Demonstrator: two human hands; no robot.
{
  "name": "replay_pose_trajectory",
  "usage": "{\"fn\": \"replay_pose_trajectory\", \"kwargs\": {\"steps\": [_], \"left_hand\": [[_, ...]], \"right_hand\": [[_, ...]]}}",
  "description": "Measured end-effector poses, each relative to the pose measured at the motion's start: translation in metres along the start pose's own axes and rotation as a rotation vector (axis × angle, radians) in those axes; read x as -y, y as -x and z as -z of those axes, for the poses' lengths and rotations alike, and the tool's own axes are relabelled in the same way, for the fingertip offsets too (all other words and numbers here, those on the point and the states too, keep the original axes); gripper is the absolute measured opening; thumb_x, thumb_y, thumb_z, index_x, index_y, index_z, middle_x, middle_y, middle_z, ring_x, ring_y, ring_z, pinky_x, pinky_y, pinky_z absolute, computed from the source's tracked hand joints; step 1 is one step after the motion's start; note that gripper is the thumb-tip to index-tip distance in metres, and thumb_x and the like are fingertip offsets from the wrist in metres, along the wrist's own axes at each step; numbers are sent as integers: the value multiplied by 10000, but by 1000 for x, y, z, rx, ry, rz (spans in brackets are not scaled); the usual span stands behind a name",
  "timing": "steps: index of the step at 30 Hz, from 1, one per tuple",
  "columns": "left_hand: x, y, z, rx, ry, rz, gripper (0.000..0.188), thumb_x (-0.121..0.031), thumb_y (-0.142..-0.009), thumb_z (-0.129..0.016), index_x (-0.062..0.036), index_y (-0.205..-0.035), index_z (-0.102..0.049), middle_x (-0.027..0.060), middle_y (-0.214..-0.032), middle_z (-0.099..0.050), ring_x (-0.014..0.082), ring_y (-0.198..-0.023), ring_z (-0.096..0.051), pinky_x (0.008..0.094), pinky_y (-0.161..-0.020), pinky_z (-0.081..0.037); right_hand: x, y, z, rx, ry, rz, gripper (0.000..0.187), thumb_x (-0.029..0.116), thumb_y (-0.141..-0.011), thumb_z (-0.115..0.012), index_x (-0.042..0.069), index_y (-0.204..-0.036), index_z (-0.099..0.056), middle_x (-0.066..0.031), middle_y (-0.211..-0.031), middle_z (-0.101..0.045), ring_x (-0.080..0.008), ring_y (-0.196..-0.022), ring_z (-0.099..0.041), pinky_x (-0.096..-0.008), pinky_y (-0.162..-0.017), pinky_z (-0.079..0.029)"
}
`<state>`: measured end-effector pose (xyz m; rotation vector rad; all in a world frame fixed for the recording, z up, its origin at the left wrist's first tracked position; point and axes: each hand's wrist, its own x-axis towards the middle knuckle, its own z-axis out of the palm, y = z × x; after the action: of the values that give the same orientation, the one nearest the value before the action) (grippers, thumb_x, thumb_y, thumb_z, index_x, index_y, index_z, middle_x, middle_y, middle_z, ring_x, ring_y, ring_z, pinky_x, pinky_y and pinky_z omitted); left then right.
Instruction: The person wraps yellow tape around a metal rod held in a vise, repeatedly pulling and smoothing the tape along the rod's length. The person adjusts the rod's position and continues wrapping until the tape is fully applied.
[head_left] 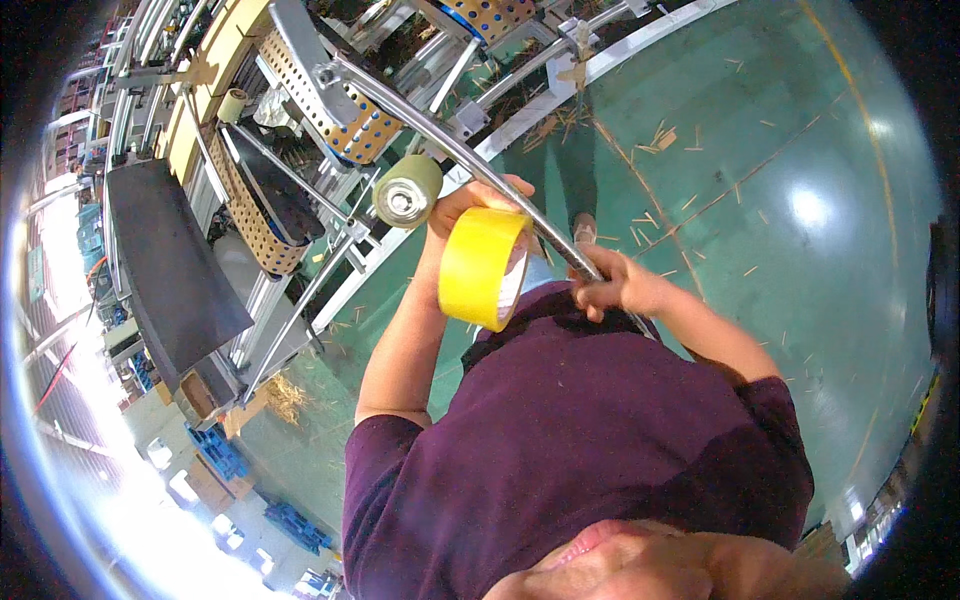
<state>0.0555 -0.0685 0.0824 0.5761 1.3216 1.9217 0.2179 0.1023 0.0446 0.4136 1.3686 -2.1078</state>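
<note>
A long bare metal rod (455, 150) slants from a grey flat bar (310, 70) on the machine down to my waist. Around its lower end my right hand (618, 284) is closed, its fingers slightly blurred. A wide roll of yellow tape (470, 268) is in front of my left forearm and covers part of my left hand (480, 200). The left fingers that show are curled and lie close to the rod; what they grip is hidden behind the roll. Just beside that hand is an olive roller (408, 190) with a metal end.
Perforated, curved tan guides (335, 110) and metal rails fill the upper left. A dark sheet (170, 265) stands at the far left. Thin wooden sticks (660, 137) are scattered over the green floor (760, 200). Blue pallets (295, 525) and cartons (210, 485) lie at the lower left.
</note>
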Motion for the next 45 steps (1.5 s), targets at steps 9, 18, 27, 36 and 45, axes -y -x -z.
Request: {"fn": "replay_pose_trajectory", "kwargs": {"steps": [9,18,27,36,45], "left_hand": [[9,-16,3,115,-131,260,303,-57,-718,-702,-35,-1002,-598,65,-948,-613,124,-830,-589,255,-732,-476],[-1,-32,-14,198,-159,416,260,-63,-750,-677,-12,-989,-587,50,-953,-617,114,-851,-583,253,-760,-469],[51,-38,5,-16,-50,584,246,-125,-731,-688,-20,-920,-570,8,-748,-593,74,-667,-558,226,-580,-452],[62,-45,20,214,-430,377,510,-39,-681,-710,-66,-1152,-517,27,-996,-595,93,-877,-557,242,-779,-455],[87,-32,36,213,-203,495,651,-202,-603,-774,-41,-1165,-488,62,-1031,-573,152,-933,-542,294,-811,-429]], "right_hand": [[-14,48,16,-57,148,-109,279,290,-766,-679,52,-837,-552,21,-689,-475,-91,-665,-437,-256,-613,-369],[-53,31,53,523,-545,-199,305,231,-698,-721,42,-827,-520,0,-649,-497,-76,-506,-470,-196,-456,-376],[-56,38,18,-561,604,-81,347,211,-672,-696,40,-928,-536,-72,-684,-565,-205,-653,-574,-367,-620,-451],[-65,24,25,118,-449,-189,172,214,-802,-630,118,-804,-488,59,-633,-423,-31,-482,-369,-190,-434,-292],[-82,24,24,257,-731,-148,370,370,-689,-714,116,-778,-461,62,-595,-390,-16,-411,-336,-161,-349,-263]]}}
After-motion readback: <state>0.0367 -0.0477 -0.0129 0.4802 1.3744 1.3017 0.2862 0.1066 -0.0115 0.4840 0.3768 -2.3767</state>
